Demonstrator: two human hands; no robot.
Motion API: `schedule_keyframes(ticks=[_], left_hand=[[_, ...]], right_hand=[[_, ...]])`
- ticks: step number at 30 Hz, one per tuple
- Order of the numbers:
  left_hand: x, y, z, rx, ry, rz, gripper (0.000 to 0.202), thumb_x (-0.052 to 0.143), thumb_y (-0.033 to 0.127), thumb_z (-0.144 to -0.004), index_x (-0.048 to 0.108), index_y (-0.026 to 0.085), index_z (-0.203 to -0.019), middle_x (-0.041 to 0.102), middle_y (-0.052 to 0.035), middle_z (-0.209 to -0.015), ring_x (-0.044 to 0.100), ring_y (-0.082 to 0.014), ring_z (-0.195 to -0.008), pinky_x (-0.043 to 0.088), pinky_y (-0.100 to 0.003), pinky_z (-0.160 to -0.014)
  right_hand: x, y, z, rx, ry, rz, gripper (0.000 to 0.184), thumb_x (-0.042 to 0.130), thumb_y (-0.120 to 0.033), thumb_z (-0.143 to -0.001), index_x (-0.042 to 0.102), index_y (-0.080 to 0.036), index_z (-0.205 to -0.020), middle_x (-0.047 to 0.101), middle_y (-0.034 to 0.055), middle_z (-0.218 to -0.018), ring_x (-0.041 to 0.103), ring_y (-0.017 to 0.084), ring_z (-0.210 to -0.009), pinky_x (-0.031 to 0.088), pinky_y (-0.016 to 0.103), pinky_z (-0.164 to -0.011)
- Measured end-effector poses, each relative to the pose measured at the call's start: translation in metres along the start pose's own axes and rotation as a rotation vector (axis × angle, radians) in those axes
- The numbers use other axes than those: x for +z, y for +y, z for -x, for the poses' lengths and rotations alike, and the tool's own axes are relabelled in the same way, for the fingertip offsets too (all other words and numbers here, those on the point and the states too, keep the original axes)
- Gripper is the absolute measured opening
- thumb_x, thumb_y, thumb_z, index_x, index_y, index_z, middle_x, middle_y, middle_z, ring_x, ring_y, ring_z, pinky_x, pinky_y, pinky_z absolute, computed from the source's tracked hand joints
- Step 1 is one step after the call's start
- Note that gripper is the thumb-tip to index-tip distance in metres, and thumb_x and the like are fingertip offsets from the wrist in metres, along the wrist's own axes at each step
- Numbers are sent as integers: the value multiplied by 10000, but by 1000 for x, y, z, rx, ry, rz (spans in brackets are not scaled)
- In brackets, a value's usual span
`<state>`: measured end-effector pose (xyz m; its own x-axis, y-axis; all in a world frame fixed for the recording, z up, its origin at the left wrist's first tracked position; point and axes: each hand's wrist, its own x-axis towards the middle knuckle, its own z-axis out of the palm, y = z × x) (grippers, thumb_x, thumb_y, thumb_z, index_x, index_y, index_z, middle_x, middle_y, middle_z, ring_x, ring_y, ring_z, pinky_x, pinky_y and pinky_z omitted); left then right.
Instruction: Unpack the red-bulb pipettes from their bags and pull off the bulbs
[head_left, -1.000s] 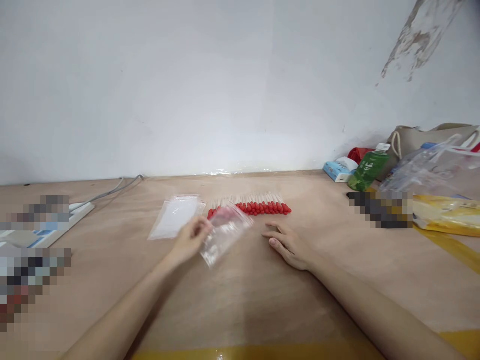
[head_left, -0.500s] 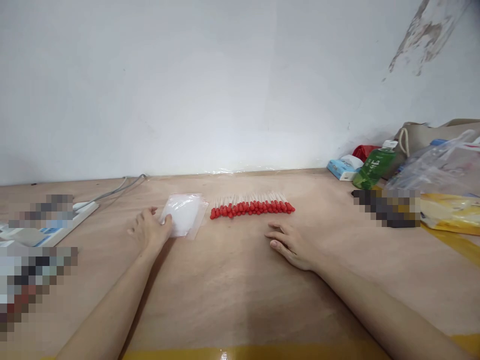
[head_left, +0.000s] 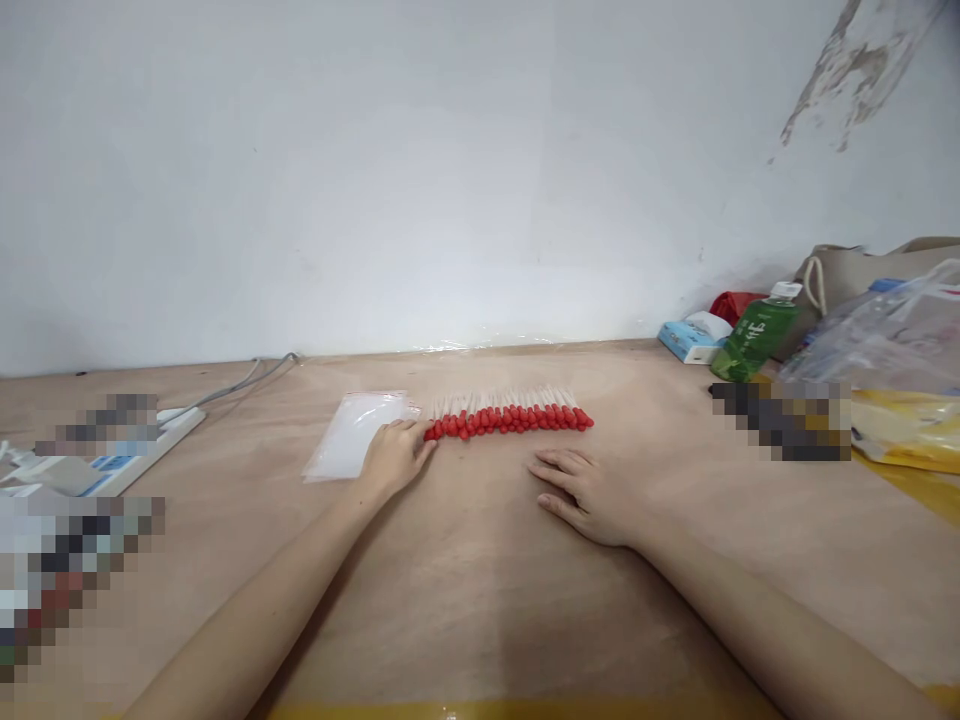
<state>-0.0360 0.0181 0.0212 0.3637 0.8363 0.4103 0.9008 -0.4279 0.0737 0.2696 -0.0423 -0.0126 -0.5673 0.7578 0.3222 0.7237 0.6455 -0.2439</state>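
Note:
A row of red-tipped white sticks (head_left: 510,415) lies side by side on the wooden table (head_left: 480,600), red ends toward me. Left of it sits a stack of clear plastic bags (head_left: 352,445). My left hand (head_left: 396,458) rests on the table between the bags and the row, fingertips at the leftmost red tips, fingers loosely curled and holding nothing that I can see. My right hand (head_left: 589,490) lies flat, palm down, fingers stretched, just in front of the row and apart from it.
A white power strip (head_left: 124,458) with a grey cable lies at the left. At the right stand a green bottle (head_left: 754,342), a blue tissue pack (head_left: 690,340), a beige bag (head_left: 862,270), clear plastic bags (head_left: 885,335) and a yellow packet (head_left: 907,425). A white wall rises behind.
My left hand put the clear bag it held onto the stack at the left, then moved right to the left end of the stick row. My right hand stayed flat.

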Motion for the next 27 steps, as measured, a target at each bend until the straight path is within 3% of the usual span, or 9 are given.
schedule_keyframes(ticks=[5,11,14,16,20,23,27], left_hand=[[6,-6,-3,-94,19,140,249,435,283,-816,633,209,-949,674,-58,-905,616,-215,-829,431,-316,-763],[-2,2,2,-386,274,498,248,472,335,-793,612,179,-925,670,-48,-907,624,-188,-838,471,-290,-750],[-8,8,11,-408,382,632,274,500,354,-782,587,170,-965,651,-64,-978,613,-193,-898,472,-308,-799],[-10,14,19,-324,333,725,279,515,347,-779,582,163,-978,640,-72,-1006,605,-190,-921,464,-320,-841],[-9,27,33,-61,11,815,229,516,318,-783,613,160,-919,643,-75,-983,595,-185,-929,459,-337,-868],[-5,34,34,89,-126,789,214,503,291,-802,623,174,-935,646,-69,-985,586,-177,-939,453,-338,-871],[4,36,28,150,-118,779,212,487,277,-822,625,189,-956,644,-58,-992,579,-162,-945,450,-323,-869]], right_hand=[[1,0,0,5,7,-10,464,365,-467,-864,452,-243,-1260,455,94,-1291,419,237,-1163,331,437,-962],[1,0,0,-8,6,-9,446,376,-447,-862,463,-242,-1249,471,96,-1267,418,242,-1156,337,446,-956],[3,0,1,-4,47,-47,434,405,-432,-848,471,-241,-1233,481,95,-1245,430,238,-1143,361,434,-943],[5,-1,0,22,130,-84,461,430,-408,-836,427,-224,-1258,462,103,-1248,432,231,-1140,380,414,-937],[6,-8,-9,34,361,-82,569,462,-366,-814,285,-203,-1329,385,118,-1292,377,238,-1189,358,409,-970],[6,-14,-24,-68,327,-17,538,475,-391,-812,345,-214,-1303,428,113,-1264,385,250,-1172,344,424,-962],[13,-20,-42,-157,234,22,341,466,-374,-840,535,-221,-1137,602,78,-1002,460,226,-1053,334,410,-911]])
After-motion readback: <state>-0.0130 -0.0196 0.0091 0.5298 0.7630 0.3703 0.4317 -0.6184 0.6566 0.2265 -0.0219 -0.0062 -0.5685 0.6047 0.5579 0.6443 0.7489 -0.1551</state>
